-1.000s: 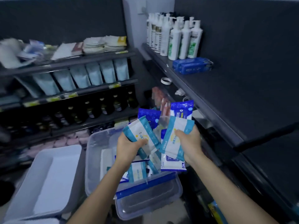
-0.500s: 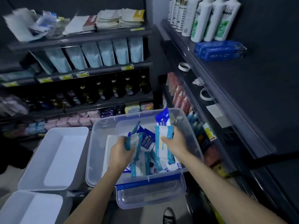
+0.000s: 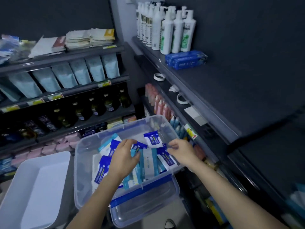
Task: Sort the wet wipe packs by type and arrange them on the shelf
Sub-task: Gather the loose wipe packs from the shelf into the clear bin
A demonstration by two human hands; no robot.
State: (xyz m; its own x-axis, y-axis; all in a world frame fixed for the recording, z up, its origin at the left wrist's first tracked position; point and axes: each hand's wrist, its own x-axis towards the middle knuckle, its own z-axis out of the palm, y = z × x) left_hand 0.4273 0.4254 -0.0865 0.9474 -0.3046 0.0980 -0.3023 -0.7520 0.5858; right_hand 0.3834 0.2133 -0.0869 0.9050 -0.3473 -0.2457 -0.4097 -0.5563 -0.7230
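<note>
Wet wipe packs (image 3: 149, 161) heaped in bin (image 3: 82, 162) | left hand (image 3: 123, 157) covers some, grip unclear | right hand (image 3: 181, 151) grip unclear

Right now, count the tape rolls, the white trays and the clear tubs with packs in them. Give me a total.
Tape rolls: 2
White trays: 1
Clear tubs: 1
Total: 4
</note>
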